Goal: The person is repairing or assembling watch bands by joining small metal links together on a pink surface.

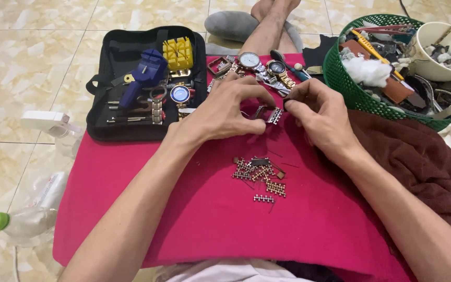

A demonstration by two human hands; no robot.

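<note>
Both of my hands meet over a pink cloth (194, 219). My left hand (225, 112) pinches a short piece of metal watch bracelet (270, 114) between thumb and fingers. My right hand (322, 112) touches the same piece from the right, fingertips closed on its end or on something too small to make out. Below my hands lies a heap of loose bracelet links (261, 175) with a few thin pins beside it.
A black tool case (111, 57) with a blue tool, a yellow block and watches lies open at the back left. Several wristwatches (259, 65) lie behind my hands. A green basket (351, 91) of odds and ends and a white cup (434, 62) stand at the right, over a brown towel (418, 162).
</note>
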